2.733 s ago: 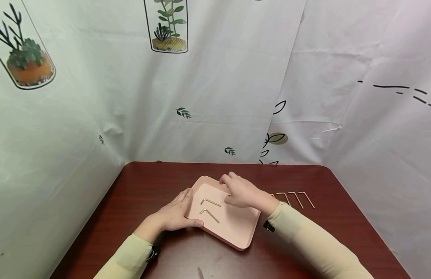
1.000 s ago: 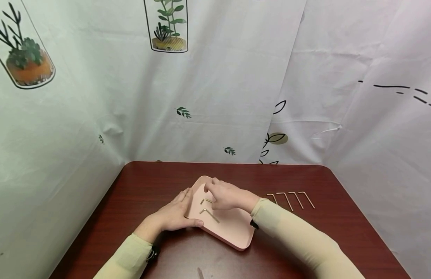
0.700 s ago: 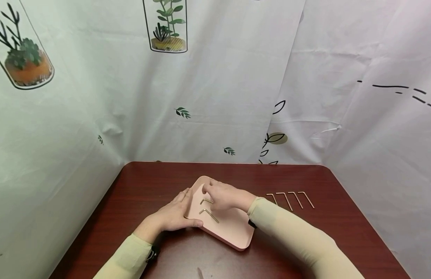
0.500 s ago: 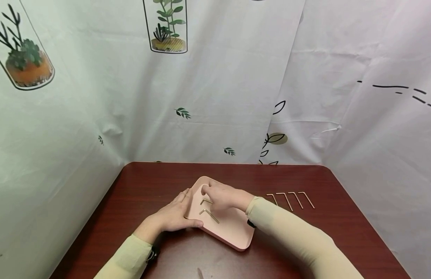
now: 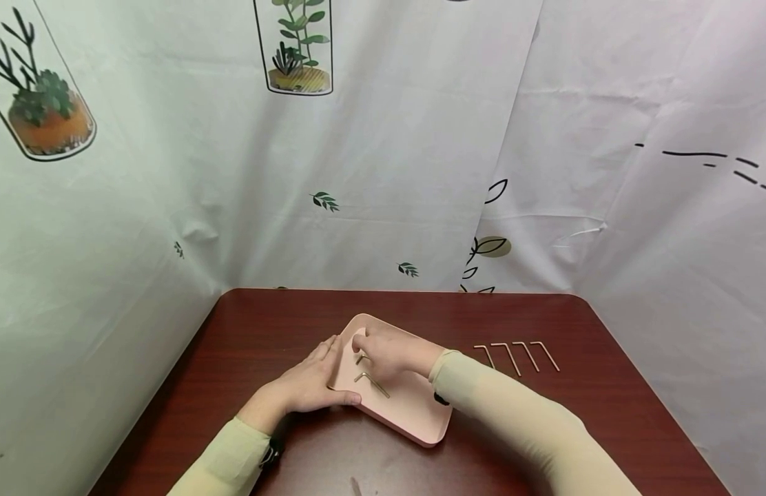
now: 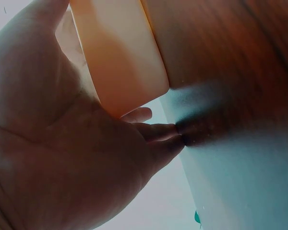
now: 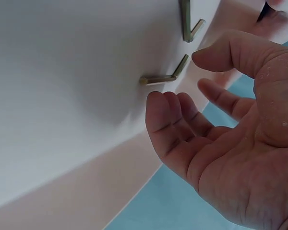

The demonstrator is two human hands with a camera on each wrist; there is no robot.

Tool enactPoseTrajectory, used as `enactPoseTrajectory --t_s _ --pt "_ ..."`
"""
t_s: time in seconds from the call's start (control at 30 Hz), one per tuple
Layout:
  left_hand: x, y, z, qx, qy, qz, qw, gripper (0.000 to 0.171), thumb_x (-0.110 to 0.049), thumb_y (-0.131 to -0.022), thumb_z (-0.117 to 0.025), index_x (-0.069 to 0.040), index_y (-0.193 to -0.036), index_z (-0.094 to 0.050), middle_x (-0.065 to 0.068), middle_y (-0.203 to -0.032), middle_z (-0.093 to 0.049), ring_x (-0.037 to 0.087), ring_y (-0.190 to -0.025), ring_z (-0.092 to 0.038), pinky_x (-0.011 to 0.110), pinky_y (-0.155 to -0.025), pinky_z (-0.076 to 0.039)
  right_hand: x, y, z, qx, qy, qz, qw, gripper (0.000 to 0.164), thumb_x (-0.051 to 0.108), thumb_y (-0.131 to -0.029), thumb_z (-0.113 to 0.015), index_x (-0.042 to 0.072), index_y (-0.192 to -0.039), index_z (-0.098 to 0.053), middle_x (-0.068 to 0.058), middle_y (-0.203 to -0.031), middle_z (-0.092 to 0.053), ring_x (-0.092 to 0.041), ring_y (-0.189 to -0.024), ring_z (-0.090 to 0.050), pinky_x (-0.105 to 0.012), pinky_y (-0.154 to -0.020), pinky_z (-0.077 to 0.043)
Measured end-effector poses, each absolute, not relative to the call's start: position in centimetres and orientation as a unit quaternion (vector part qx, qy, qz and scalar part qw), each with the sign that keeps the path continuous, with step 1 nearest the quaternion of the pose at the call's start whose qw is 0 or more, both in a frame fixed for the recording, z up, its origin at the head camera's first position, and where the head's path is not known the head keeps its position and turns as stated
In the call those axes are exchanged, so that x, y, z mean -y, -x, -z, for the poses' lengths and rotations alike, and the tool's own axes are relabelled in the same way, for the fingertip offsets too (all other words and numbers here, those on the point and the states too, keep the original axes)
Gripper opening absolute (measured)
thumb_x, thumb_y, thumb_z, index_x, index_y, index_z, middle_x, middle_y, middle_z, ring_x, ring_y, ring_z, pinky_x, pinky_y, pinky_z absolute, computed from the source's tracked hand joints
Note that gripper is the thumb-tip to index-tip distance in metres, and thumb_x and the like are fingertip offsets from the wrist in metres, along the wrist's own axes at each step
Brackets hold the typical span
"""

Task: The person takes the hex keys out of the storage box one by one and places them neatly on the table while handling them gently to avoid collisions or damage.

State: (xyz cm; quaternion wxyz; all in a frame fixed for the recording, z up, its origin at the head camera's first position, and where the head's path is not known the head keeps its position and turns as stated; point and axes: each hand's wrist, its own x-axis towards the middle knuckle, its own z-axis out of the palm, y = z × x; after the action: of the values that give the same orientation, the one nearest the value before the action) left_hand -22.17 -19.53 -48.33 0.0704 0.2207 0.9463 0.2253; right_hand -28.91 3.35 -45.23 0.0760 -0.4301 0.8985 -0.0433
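A pink tray [image 5: 420,406] stands turned at an angle on the table, with two brass-coloured L-shaped hex keys inside. The nearer hex key [image 5: 375,386] shows fully in the head view; the farther hex key [image 5: 361,357] is partly hidden by my right hand [image 5: 389,355]. In the right wrist view that hand hovers with fingers bent, thumb apart from them, just beside one hex key [image 7: 158,79] and holding nothing. My left hand [image 5: 311,382] rests against the tray's left corner, fingers straight along one side and thumb at the near edge.
Several more hex keys [image 5: 527,355] lie in a row on the dark red table [image 5: 575,413], right of the tray. White printed cloth [image 5: 389,172] encloses the table at the back and sides.
My right hand has moved left and down over the tray, covering more of the farther hex key. My left hand and the tray have stayed in place.
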Motion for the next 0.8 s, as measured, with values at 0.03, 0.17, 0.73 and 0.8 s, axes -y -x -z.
enactPoseTrajectory --t_s 0.03,0.17,0.73,0.8 --pt "19.5 22.2 48.3 -0.946 -0.221 -0.225 0.071 0.136 -0.076 -0.09 -0.079 0.012 -0.172 -0.017 0.037 -0.177 -0.02 0.052 -0.166 -0.022 0.063 -0.129 -0.031 -3.3 28.9 45.3 -0.898 0.43 0.042 0.079 0.026 0.017 -0.106 -0.069 0.015 -0.131 -0.067 -0.005 -0.109 -0.066 -0.011 -0.088 -0.06 -0.024 -0.082 -0.051" --pt "19.5 22.1 48.2 -0.946 -0.22 -0.225 0.072 0.136 -0.077 -0.09 -0.079 0.012 -0.172 -0.017 0.036 -0.178 -0.02 0.051 -0.166 -0.021 0.063 -0.13 -0.031 -3.1 28.9 45.7 -0.9 0.424 0.031 0.095 0.035 0.016 -0.1 -0.076 0.017 -0.133 -0.067 -0.001 -0.109 -0.064 -0.011 -0.089 -0.058 -0.023 -0.08 -0.05" --pt "19.4 22.3 48.5 -0.948 -0.213 -0.223 0.074 0.138 -0.079 -0.088 -0.078 0.01 -0.173 -0.016 0.034 -0.179 -0.019 0.049 -0.167 -0.02 0.061 -0.13 -0.031 -2.7 29.0 46.5 -0.907 0.408 0.025 0.097 0.021 0.013 -0.1 -0.077 0.022 -0.117 -0.068 0.001 -0.111 -0.06 -0.009 -0.091 -0.056 -0.023 -0.084 -0.05" --pt "19.4 22.3 48.6 -0.948 -0.214 -0.226 0.072 0.138 -0.079 -0.088 -0.079 0.01 -0.173 -0.017 0.034 -0.179 -0.019 0.049 -0.167 -0.021 0.062 -0.13 -0.031 -2.7 29.1 46.5 -0.907 0.409 0.023 0.095 0.019 0.013 -0.101 -0.076 0.022 -0.117 -0.068 0.002 -0.11 -0.06 -0.009 -0.091 -0.056 -0.023 -0.084 -0.05"
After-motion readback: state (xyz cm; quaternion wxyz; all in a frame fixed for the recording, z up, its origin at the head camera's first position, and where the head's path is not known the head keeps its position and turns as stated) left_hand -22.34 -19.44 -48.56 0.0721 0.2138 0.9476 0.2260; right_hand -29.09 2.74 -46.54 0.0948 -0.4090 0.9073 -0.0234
